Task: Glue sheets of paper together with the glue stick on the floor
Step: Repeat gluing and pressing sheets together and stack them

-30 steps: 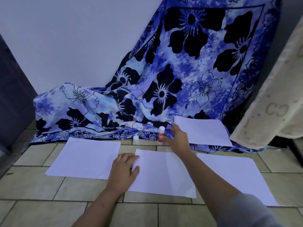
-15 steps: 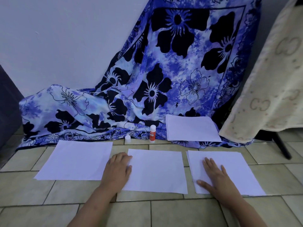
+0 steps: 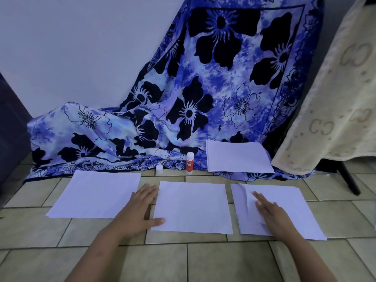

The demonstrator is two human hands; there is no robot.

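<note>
floor lot, one person's view, hands included.

- red-and-white glue stick (image 3: 189, 162): upright on the beige tiled floor (image 3: 183, 261) at the hem of the cloth, 12 o'clock from the middle sheet. neither hand touches it.
- small white round cap (image 3: 159, 169): stands on the tiles near the glue stick, at its 9 o'clock.
- left white paper sheet (image 3: 95, 194): flat on the tiles, 9 o'clock side.
- middle white paper sheet (image 3: 193, 208): flat, centre.
- right white paper sheets (image 3: 295, 210): thin pile, 3 o'clock side; the top sheet's left edge is lifted and curled.
- spare white paper stack (image 3: 238, 157): lies on the cloth hem, 3 o'clock from the glue stick.
- left hand (image 3: 140, 210): palm down, fingers straight, on the tiles between the left and middle sheets; thumb on the middle sheet's near left corner; grips nothing.
- right hand (image 3: 272, 216): flat, fingers straight, pressing the right pile, fingertips at the raised curl; grips nothing.
- blue-and-black flowered cloth (image 3: 203, 94): draped from the white wall (image 3: 71, 47) to the floor, 12 o'clock.
- cream patterned towel (image 3: 335, 88): hangs at 2 o'clock.
</note>
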